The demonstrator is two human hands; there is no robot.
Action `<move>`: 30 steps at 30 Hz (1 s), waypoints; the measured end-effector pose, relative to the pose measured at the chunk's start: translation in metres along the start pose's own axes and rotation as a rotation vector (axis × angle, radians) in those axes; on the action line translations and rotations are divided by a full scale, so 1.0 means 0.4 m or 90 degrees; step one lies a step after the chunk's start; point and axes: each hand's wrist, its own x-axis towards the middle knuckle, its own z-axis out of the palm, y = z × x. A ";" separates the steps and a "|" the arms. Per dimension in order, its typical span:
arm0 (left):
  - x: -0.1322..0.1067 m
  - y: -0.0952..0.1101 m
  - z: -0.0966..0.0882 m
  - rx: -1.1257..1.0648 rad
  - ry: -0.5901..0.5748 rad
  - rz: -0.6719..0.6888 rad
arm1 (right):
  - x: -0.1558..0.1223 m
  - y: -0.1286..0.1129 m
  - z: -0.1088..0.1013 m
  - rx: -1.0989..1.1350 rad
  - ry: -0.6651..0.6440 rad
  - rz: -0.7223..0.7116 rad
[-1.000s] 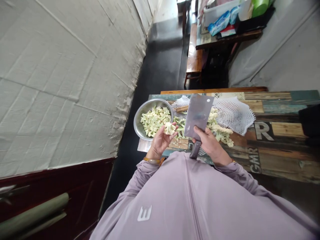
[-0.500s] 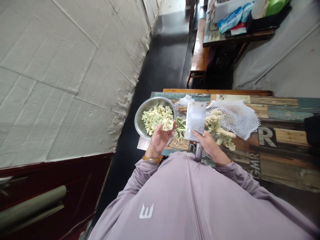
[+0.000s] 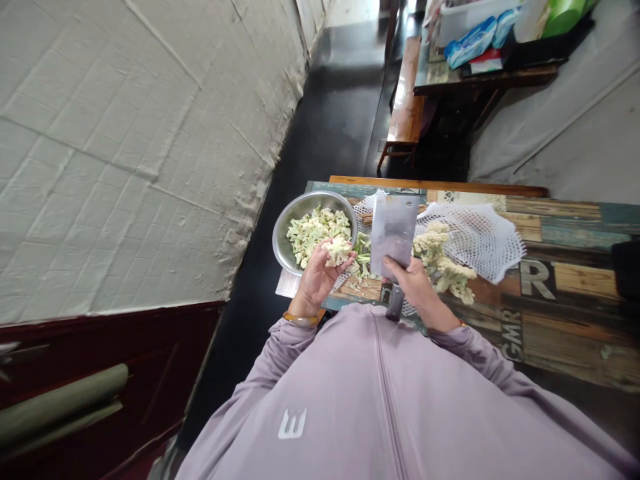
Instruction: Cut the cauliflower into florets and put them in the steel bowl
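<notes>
My left hand [image 3: 316, 280] is closed around a cauliflower floret [image 3: 337, 251], held just over the near rim of a steel bowl [image 3: 285, 230] filled with cut florets. Gripping the handle of a wide cleaver [image 3: 393, 227], my right hand [image 3: 414, 288] keeps the flat blade raised above the table between the bowl and the rest of the cauliflower. Uncut cauliflower pieces [image 3: 445, 260] lie to the right of the blade on a white mesh net [image 3: 480, 230]. Green stem trimmings [image 3: 361, 253] sit under the blade.
The patterned wooden table [image 3: 565, 280] stretches to the right, with a dark object [image 3: 627, 270] at its right edge. A white brick wall [image 3: 125, 147] is on the left. Beyond the table are a bench [image 3: 406, 110] and another table [image 3: 490, 73] with a bin and packages.
The cleaver blade dropped a little and then tilted back up, staying between bowl and cauliflower. The floret in my left hand shifted slightly over the bowl's rim. The view drifted right.
</notes>
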 end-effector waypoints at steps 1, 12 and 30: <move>-0.003 0.002 -0.003 0.004 0.001 0.013 | -0.003 -0.015 0.008 -0.042 -0.006 -0.030; -0.035 0.034 -0.014 0.058 0.030 0.139 | -0.042 -0.107 0.118 -0.294 -0.083 -0.397; -0.019 0.054 -0.061 0.150 0.059 0.138 | 0.006 -0.070 0.170 -0.399 -0.141 -0.513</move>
